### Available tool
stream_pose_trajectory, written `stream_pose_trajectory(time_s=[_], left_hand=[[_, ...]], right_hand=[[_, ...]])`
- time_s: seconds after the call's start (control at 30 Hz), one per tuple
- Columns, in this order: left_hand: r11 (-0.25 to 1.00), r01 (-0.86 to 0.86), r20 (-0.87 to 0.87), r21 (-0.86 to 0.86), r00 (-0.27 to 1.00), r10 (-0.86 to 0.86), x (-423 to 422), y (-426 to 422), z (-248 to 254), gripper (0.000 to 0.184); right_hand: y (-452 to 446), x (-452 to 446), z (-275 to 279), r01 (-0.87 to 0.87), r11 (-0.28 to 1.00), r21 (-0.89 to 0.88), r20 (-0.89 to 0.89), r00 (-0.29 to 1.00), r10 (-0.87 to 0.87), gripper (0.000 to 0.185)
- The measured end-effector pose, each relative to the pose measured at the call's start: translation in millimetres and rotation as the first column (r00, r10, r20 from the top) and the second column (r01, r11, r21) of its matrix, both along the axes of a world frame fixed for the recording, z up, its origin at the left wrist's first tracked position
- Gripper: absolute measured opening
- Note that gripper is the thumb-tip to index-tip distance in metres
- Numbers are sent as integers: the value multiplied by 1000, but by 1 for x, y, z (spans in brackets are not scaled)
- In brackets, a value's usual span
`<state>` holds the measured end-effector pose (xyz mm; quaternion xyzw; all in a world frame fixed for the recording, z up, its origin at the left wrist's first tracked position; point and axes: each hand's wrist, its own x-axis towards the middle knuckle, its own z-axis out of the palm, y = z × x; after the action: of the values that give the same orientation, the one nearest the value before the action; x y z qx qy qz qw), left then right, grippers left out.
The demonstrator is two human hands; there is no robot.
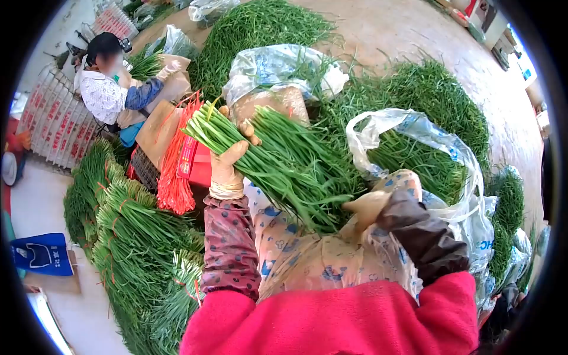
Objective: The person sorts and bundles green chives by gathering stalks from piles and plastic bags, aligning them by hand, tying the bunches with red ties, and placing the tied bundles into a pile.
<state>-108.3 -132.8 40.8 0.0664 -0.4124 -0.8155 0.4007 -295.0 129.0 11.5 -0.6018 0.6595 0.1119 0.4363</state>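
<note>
My left hand (228, 168), in a pale glove, is closed round the pale stem ends of a bunch of chives (278, 168). Their long green leaves spread to the right above my lap. My right hand (367, 207), also gloved, is beside the leaf tips; motion blurs its fingers, so their grip is unclear. Under the bunch, a patterned plastic apron (319, 260) covers my lap. Just left of my left hand hang red strips of tie (176, 160) over a red box (201, 163).
Tied chive bundles (136, 236) are stacked at left. Loose chives (438, 100) lie in heaps ahead and right, with a clear plastic bag (378, 121) among them. Another person (109, 89) sits at upper left beside white crates (59, 118). A blue bag (42, 254) lies at far left.
</note>
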Motion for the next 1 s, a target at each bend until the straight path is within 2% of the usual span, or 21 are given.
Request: stream_pose_trajectory(time_s=[0.03,0.1,0.13,0.17,0.23,0.3,0.37,0.43,0.5,0.57,0.67,0.7,0.77,0.8,0.87,0.9,0.97,1.0], left_hand=[[999,41,29,-15,999,-41,7,-7,-7,80],[997,75,37,37,996,-76,11,-4,-8,81],[996,77,47,45,996,-79,10,-1,-10,81],[997,59,59,39,996,-61,8,2,-12,79],[998,47,78,35,996,-49,7,2,-19,77],[989,121,85,86,988,-129,7,-4,-33,79],[992,81,35,97,996,-84,1,3,-33,81],[990,73,36,119,996,-77,3,12,-30,80],[979,80,56,187,994,-91,6,14,-37,73],[981,110,38,160,992,-118,5,18,-40,73],[981,91,33,173,995,-98,6,23,-45,75],[980,97,39,171,994,-105,7,22,-48,75],[945,214,27,247,974,-227,7,18,-52,80],[950,203,91,238,969,-230,8,20,-52,80],[957,171,162,234,964,-212,6,29,-50,80],[957,168,158,237,965,-209,8,30,-52,80],[932,200,194,302,944,-265,10,30,-56,81],[916,222,205,334,931,-301,13,31,-56,80]], right_hand=[[1,-13,-1,-22,999,28,-51,998,24,77],[-12,-27,44,350,936,-45,-252,902,-350,69],[-17,-33,49,424,861,-280,-202,851,-485,62],[-21,-36,51,478,725,-495,-120,790,-602,55],[-37,-24,56,453,420,-786,238,849,-471,43],[-60,4,64,567,324,-757,501,822,-269,39],[-73,26,69,573,428,-699,508,819,-267,36],[-86,41,70,508,611,-607,387,861,-330,32],[-94,54,60,496,575,-651,354,868,-348,25],[-98,56,47,438,553,-709,308,897,-316,18],[-93,50,46,485,592,-643,339,874,-348,13],[-93,47,50,457,623,-635,294,889,-352,13],[-93,38,55,406,671,-620,271,914,-303,16],[-93,35,59,396,675,-622,263,918,-296,16],[-92,32,68,210,690,-692,100,975,-197,18],[-91,33,74,205,694,-690,95,977,-193,18],[-92,32,86,-41,862,-506,-166,985,-51,16],[-91,32,89,-100,861,-499,-210,978,-8,15]])
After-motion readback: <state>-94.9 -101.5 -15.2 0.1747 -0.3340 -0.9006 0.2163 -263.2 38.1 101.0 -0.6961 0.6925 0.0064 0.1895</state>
